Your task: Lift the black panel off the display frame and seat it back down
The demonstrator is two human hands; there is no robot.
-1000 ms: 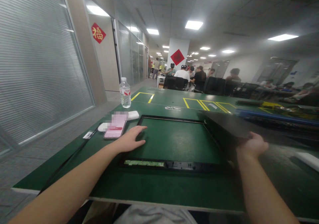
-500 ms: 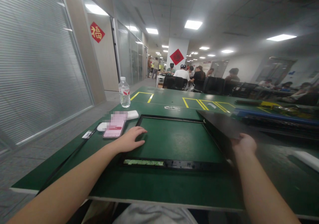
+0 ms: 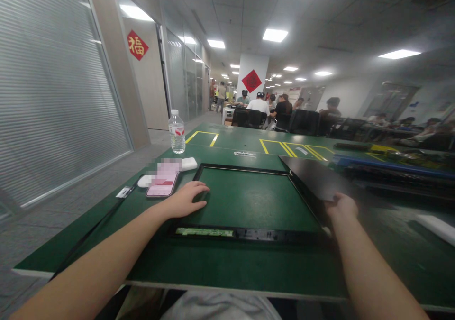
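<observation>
A black rectangular frame [image 3: 249,169] lies on the green table, with a green circuit board strip [image 3: 205,232] along its near side. My left hand [image 3: 186,199] rests over the frame's left side, fingers and thumb apart, covering part of that edge. At the right side, a thin dark flat panel [image 3: 309,175] stands tilted next to the frame. My right hand [image 3: 343,208] is closed on the panel's outer edge, with some fingers hidden behind it. Whether the panel is joined to the frame I cannot tell.
A phone [image 3: 163,182] and a white object [image 3: 188,163] lie left of the frame, near a water bottle [image 3: 177,132]. A black strap [image 3: 95,230] runs along the left edge. Blue and black parts [image 3: 398,168] lie at right. People [image 3: 259,103] sit farther back.
My right hand has shifted slightly left and the tilted panel with it. My left hand has stayed on the frame's left side.
</observation>
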